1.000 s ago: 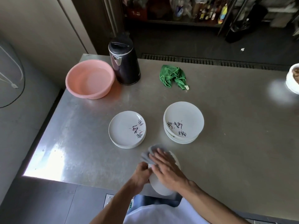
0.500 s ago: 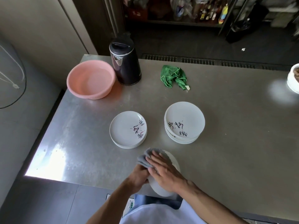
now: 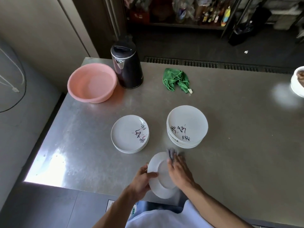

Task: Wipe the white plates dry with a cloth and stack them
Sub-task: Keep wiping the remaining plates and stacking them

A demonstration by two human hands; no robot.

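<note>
Since a second ago the right hand (image 3: 179,171) has slid off the middle of the white round plate (image 3: 160,178) to its far right rim, so far more of the plate shows. The small grey cloth (image 3: 171,154) lies under the fingers, which are stretched flat and press it on the rim; they are blurred. The left hand (image 3: 141,181) grips the plate's left edge, thumb curled over the face that looks up. The plate is tilted, held above the near edge of the brushed steel table (image 3: 230,145).

Just beyond it stand two piles of white plates with dark brush lettering: the low left stack (image 3: 128,134) and the taller right stack (image 3: 187,125). Farther back sit a pink plastic basin (image 3: 92,84), a black electric kettle (image 3: 126,66) touching it, and a crumpled green cloth (image 3: 176,79). A white bowl (image 3: 296,83) is cut off at the right edge. Behind the table run a floor grate (image 3: 213,65) and shelves of bottles (image 3: 205,12).
</note>
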